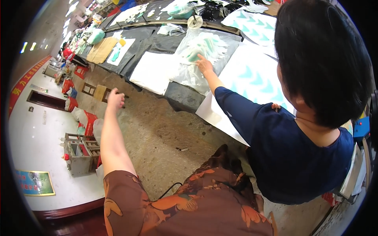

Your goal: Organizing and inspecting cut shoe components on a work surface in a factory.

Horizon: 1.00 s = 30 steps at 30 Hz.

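Observation:
My left hand [115,99] hangs in the air at the end of my stretched-out arm, over the floor and short of the table. Its fingers are curled in, and nothing shows in them. My right hand is not in view. The nearest table item is a white sheet stack [154,72] at the table's front edge. Beside that stack, a pile of pale green and white glove-like pieces [208,46] lies on clear plastic. A co-worker's hand [204,65], from a navy sleeve, reaches to this pile.
The co-worker [299,157] stands close on my right, before a white sheet with turquoise arrow shapes [256,84]. A dark-covered table [183,96] runs across ahead. Wooden stools [100,92], red bags [89,122] and a grey wooden frame [76,155] stand toward the left wall.

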Each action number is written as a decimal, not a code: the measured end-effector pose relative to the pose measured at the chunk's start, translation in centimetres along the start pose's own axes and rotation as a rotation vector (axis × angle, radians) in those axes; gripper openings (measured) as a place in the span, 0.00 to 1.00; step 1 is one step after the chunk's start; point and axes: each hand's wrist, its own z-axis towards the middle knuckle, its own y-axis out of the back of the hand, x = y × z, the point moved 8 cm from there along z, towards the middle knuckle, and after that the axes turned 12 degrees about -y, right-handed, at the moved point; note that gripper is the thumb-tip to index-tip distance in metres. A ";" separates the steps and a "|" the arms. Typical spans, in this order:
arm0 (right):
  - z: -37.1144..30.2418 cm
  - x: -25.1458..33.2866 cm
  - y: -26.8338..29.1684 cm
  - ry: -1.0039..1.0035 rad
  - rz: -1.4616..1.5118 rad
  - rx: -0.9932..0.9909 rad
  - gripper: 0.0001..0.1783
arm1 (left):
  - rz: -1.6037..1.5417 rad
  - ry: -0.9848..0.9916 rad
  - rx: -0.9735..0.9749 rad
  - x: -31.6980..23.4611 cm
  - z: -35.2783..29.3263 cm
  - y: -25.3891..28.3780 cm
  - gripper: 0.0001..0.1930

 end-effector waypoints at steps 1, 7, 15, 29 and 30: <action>-0.5 0.2 -0.2 -0.002 0.010 -0.012 0.13 | 0.031 0.007 0.065 1.6 -0.4 -2.1 0.29; -0.5 -0.2 -0.4 0.131 0.082 0.113 0.13 | 0.250 0.042 0.536 9.9 -6.7 -13.6 0.22; -1.3 -0.2 -0.4 0.035 0.035 -0.010 0.12 | 0.232 0.093 0.765 13.6 -15.1 -22.1 0.23; -1.5 -1.2 0.7 0.026 0.075 -0.090 0.11 | -0.009 0.074 0.787 8.2 -17.4 -28.5 0.20; -1.6 -1.1 0.6 0.008 0.044 -0.109 0.11 | -0.114 0.132 0.756 7.7 -17.0 -28.7 0.20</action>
